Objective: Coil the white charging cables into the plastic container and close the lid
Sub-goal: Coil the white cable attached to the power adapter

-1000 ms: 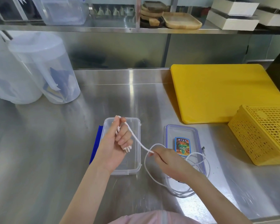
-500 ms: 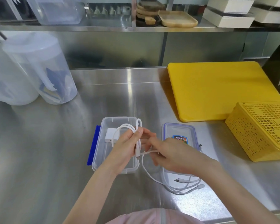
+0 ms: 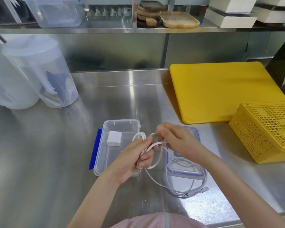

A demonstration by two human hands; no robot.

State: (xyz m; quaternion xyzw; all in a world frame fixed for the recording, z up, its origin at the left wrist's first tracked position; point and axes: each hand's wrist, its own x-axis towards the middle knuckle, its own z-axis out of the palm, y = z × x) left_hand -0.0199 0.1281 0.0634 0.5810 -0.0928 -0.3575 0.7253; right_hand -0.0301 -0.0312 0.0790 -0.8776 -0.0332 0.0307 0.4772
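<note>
My left hand [image 3: 133, 159] is curled around a small bundle of white cable [image 3: 152, 146], with the loops pressed between my fingers and palm. My right hand [image 3: 176, 140] sits just beside it, almost touching, and its fingertips pinch the same cable where it leaves the bundle. Both hands hover above the gap between the two plastic pieces on the steel counter [image 3: 56, 162].

Just beyond and under my left hand lies the open clear container [image 3: 105, 155], with a blue clip along its far-left edge. A white charger block [image 3: 114, 138] rests inside it, away from my fingers. Under my right hand lies the lid [image 3: 186, 171], flat on the counter, with a blue seal round its rim.

From my grip the loose length of cable drops toward me, runs across the lid and trails onto the counter near my right forearm, where its plug ends [image 3: 202, 190] lie. A yellow board [image 3: 220, 91] and a yellow basket [image 3: 266, 130] sit well off to my right.
</note>
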